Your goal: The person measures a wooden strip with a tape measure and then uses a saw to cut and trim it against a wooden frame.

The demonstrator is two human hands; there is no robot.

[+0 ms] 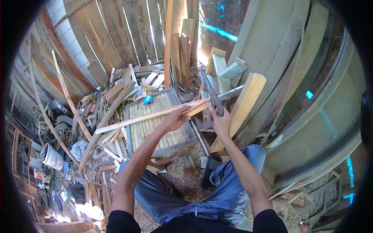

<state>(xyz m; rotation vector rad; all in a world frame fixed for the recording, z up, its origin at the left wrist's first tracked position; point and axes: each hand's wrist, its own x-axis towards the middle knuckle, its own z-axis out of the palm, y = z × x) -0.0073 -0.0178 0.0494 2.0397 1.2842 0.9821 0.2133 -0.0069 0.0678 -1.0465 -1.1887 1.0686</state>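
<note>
My left hand [176,119] is closed around a long, pale wooden strip [136,121] whose far end reaches out to the left. A shorter, yellower face of wood [198,108] shows just beyond my fingers. In my right hand [220,121] is a dark, long-bladed tool that looks like a handsaw [213,93], its blade pointing up and away. The saw crosses right at the strip's right end. Under the strip lies a framed slatted wooden panel [153,134], and a blue tape measure [147,99] rests near its top edge.
Offcuts [116,91] are heaped left of the panel. To the right, a thick plank [248,97] leans beside a stepped wooden piece [223,72]. A white bucket [52,157] stands far left. Large curved wooden boards [311,128] line the right side. Sawdust [180,174] covers the floor.
</note>
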